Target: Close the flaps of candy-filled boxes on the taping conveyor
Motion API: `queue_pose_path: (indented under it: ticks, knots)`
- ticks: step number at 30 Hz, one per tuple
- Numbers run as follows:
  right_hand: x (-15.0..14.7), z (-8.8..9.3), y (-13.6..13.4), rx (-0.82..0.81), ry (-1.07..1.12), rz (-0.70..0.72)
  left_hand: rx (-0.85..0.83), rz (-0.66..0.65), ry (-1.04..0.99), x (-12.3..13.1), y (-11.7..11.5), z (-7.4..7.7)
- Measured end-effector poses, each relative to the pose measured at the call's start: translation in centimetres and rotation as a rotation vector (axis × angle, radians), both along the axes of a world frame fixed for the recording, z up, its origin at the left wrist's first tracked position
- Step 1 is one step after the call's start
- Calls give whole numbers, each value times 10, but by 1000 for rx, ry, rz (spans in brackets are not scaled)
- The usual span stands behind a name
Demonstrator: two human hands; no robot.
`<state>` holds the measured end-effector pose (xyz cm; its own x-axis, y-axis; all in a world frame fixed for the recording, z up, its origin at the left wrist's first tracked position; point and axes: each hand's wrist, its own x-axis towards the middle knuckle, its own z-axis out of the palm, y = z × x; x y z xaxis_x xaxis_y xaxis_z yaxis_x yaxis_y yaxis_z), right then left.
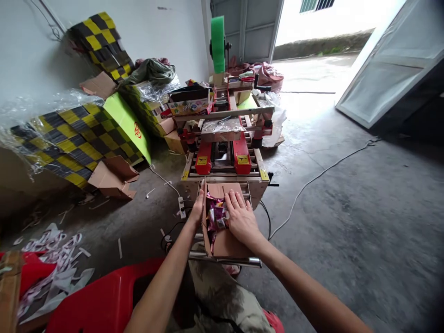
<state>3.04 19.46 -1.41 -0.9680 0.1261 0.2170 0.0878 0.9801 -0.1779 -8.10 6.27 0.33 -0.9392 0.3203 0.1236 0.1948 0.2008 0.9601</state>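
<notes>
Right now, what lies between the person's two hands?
Shiny pink and purple packets, packed inside the open brown cardboard box, show there in the head view.

The sealing machine [222, 157] blocks the way ahead of the box [224, 243], leaving only a narrow slot between its red heads under a crossbar [224, 114]. The left grip [198, 206] lies along the box's left wall and the right grip [241, 221] lies flat over the right flap. Only the strip of pink packets [215, 217] between them is open from above. To the right the concrete floor [347, 222] is free except for a white cable [322, 172]. To the left, checkered cartons [79, 138] and a cardboard scrap [113, 178] crowd it.
</notes>
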Motion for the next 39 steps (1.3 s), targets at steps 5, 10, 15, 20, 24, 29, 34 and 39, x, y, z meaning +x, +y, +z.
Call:
queue_pose_path:
  ticks: [5,10,15,20,24,29,34,39]
  knots:
    - [0,7,0,-35,-28,-2,-433,-132,299,21,29,-13]
    - [-4,6,11,-340,89,27,-656,-112,384,27,30,-9]
    - [-8,14,26,-653,190,78,-685,-115,399,27,29,-8]
    - [5,34,47,-962,193,164,-809,9,437,39,42,-4]
    - [28,51,53,-783,69,339,-806,14,450,37,44,-5]
    - [35,64,34,-448,11,129,-666,-72,415,24,35,-12]
    - [23,54,10,-357,-139,30,-463,-271,308,12,16,-18]
    - [22,38,12,-497,10,131,-384,-587,189,10,-10,-9]
